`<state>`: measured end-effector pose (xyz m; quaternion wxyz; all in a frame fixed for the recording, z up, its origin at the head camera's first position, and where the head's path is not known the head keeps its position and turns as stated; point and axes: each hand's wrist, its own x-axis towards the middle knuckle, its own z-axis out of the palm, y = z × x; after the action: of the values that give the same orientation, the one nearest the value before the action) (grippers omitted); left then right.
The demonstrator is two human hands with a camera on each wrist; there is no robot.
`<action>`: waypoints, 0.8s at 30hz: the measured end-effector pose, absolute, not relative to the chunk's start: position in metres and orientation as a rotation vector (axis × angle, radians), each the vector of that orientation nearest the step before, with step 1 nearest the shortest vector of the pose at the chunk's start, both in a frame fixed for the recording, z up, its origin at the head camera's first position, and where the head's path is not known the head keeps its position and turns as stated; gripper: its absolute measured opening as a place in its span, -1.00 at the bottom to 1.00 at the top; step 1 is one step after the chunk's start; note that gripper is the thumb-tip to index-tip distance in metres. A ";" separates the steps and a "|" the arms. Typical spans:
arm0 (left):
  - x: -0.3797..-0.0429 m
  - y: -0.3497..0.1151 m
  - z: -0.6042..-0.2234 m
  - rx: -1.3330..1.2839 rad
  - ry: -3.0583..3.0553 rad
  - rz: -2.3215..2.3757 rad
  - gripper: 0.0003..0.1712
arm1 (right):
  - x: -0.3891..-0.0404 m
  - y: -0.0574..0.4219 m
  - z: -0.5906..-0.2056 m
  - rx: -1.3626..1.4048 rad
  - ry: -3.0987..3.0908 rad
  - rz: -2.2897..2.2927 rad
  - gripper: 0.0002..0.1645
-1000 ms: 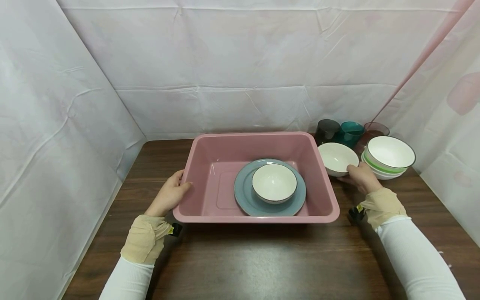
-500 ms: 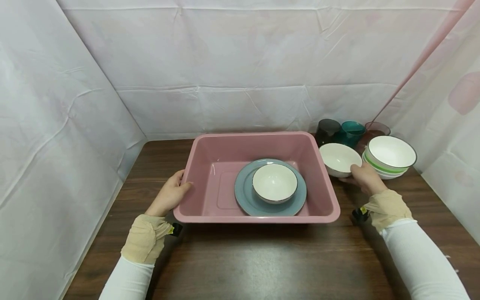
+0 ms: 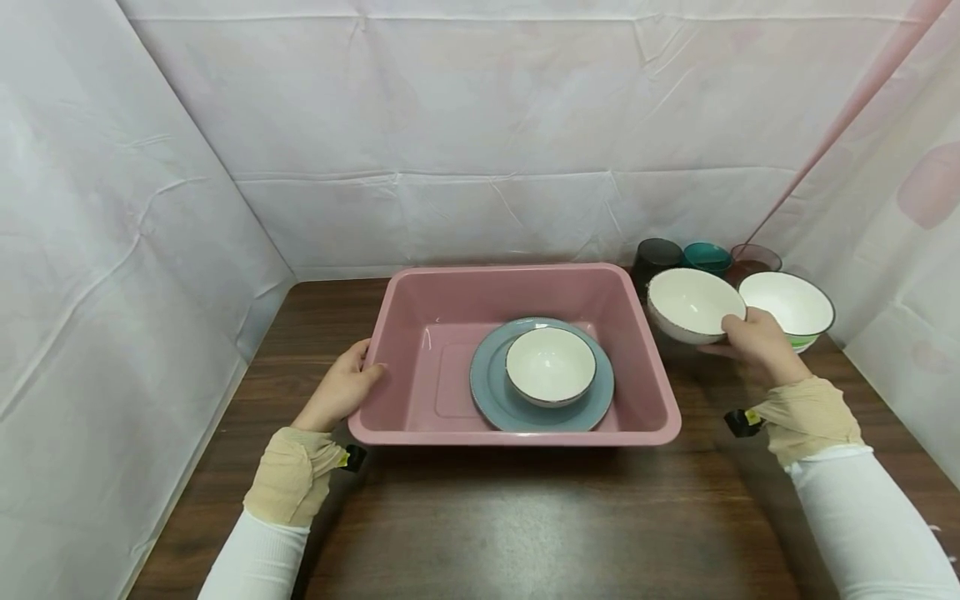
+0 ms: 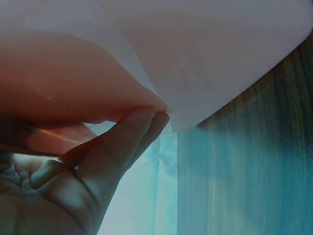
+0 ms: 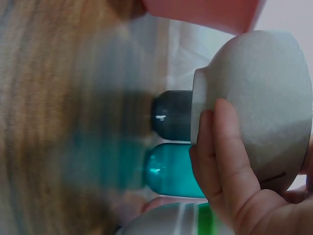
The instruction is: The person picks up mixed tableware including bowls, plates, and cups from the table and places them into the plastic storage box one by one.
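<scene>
A pink plastic basin (image 3: 442, 292) stands on the table, its left rim gripped by my left hand (image 3: 341, 387), thumb over the edge and fingers outside. Inside, a white bowl (image 3: 551, 367) with a dark rim sits on a blue-grey plate (image 3: 491, 392). My right hand (image 3: 761, 342) holds another white bowl (image 3: 693, 302) raised off the table, thumb at its rim and fingers under it, as the right wrist view shows. This bowl is right of the basin, in front of the cups. Partly behind the right hand is a bowl stack (image 3: 787, 302) with a green band.
A dark cup (image 3: 657, 254), a teal cup (image 3: 707, 257) and a reddish clear cup (image 3: 753, 260) stand in a row at the back right. Pale cloth (image 3: 480, 125) hangs behind and on both sides of the dark wooden table (image 3: 495, 517).
My right hand has lifted the white bowl off the table and drawn it slightly right, so it now covers part of the teal cup. My left hand stays on the basin rim.
</scene>
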<state>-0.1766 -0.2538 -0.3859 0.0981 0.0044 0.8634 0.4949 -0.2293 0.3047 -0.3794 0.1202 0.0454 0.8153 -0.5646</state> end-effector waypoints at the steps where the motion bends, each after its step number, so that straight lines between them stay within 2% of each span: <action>1: -0.177 -0.254 -0.386 0.012 2.556 1.461 -0.33 | -0.229 0.304 -0.377 0.127 2.384 -1.665 -0.24; 24: -0.181 -0.253 -0.388 0.029 2.570 1.442 -0.33 | -0.209 0.273 -0.325 -0.124 2.374 -1.790 -0.35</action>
<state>-0.1812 -0.2528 -0.3882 0.0970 0.0098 0.8679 0.4870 -0.2087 0.2730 -0.3247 0.0827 -0.0414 0.7951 -0.5994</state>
